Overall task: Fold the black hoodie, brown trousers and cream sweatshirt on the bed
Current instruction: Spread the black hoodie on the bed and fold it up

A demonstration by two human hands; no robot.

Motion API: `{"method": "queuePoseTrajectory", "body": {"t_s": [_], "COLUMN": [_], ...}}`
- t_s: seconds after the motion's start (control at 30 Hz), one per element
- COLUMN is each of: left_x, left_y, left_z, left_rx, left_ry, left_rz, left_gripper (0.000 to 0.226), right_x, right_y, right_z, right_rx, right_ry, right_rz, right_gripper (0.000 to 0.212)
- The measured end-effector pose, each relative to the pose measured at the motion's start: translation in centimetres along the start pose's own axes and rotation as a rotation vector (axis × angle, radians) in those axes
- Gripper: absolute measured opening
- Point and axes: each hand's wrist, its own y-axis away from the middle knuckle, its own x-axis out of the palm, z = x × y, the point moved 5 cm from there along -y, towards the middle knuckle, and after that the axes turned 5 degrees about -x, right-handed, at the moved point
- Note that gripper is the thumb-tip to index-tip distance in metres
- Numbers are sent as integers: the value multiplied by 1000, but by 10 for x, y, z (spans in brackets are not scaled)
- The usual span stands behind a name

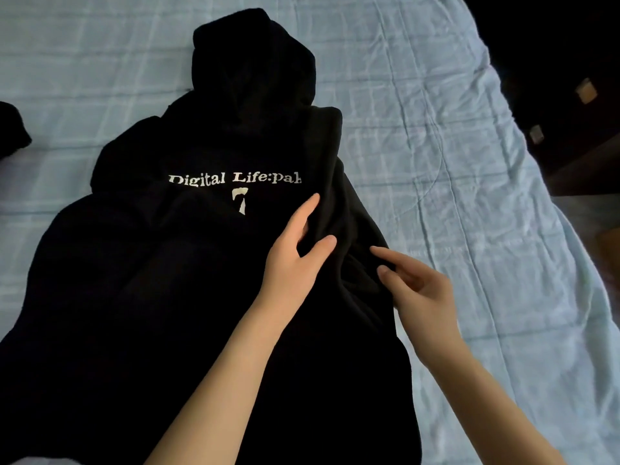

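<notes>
The black hoodie lies back-up on the bed, its hood pointing away from me. White lettering runs across its back. The hoodie's right side is folded inward over the back and covers the end of the lettering. My left hand rests on this folded part, with forefinger and thumb stretched out along the cloth. My right hand touches the fold's outer edge with nearly straight fingertips. The brown trousers and cream sweatshirt are out of view.
A pale blue checked bedsheet covers the bed and runs wrinkled to the bed's right edge, beyond which the floor is dark. A bit of another dark cloth shows at the left border.
</notes>
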Motion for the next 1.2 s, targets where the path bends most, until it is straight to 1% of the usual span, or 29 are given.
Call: {"method": "queuePoseTrajectory", "body": {"t_s": [0.1,0.17,0.2,0.23,0.3,0.33,0.37,0.43,0.47,0.57,0.63,0.7,0.77,0.8,0.83,0.87,0.9,0.93,0.97,1.0,1.03,1.07,1.13,1.17,1.2], "left_x": [1,4,8,13,26,32,37,43,44,42,37,34,40,47,59,73,87,99,110,119,125,129,132,133,133], "left_y": [-4,-3,-3,-3,-2,-2,-2,-1,0,5,4,1,-4,-5,-6,-5,-5,-6,-8,-10,-11,-13,-14,-13,-11], "left_z": [-7,-12,-13,-12,-6,-3,0,2,1,-10,-24,-37,-48,-49,-47,-42,-36,-30,-24,-18,-13,-8,0,3,3], "left_rx": [4,28,36,32,-6,-36,-65,-105,-110,-82,-50,-44,-62,-75,-96,-128,-156,-160,-136,-94,-54,-27,8,23,42], "left_ry": [-6,-25,-34,-47,-105,-129,-132,-73,-50,-67,-40,-13,14,32,42,21,-54,-197,-383,-558,-687,-765,-825,-842,-859], "left_rz": [-6,-68,-95,-113,-116,-106,-93,-61,-50,-86,-151,-187,-159,-116,-61,-12,12,13,2,-24,-60,-91,-122,-128,-135], "left_gripper": [57,57,57,57,56,56,57,62,65,70,65,57,52,56,62,68,75,82,87,90,88,85,74,67,60], "right_x": [-10,-21,-27,-34,-42,-44,-43,-38,-38,-46,-58,-78,-99,-106,-108,-109,-109,-111,-116,-124,-132,-137,-140,-142,-144], "right_y": [-3,-7,-10,-15,-20,-22,-21,-18,-19,-30,-41,-53,-64,-69,-75,-81,-85,-88,-89,-90,-90,-92,-97,-101,-104], "right_z": [12,24,27,25,16,9,4,1,3,29,61,103,141,150,149,139,122,102,80,57,38,25,15,16,21], "right_rx": [-89,-172,-184,-171,-86,-36,-1,3,-16,-39,-131,-321,-580,-678,-709,-662,-551,-406,-261,-132,-56,-49,-132,-161,-174], "right_ry": [102,82,57,50,113,154,182,204,195,140,214,348,565,656,709,713,675,590,478,406,404,484,649,650,606], "right_rz": [-34,-70,-93,-110,-108,-60,31,211,244,244,268,228,118,78,76,116,174,224,228,190,156,143,107,62,26], "right_gripper": [37,37,37,39,37,33,32,45,50,47,48,51,52,53,55,59,66,75,85,91,91,82,47,34,28]}}
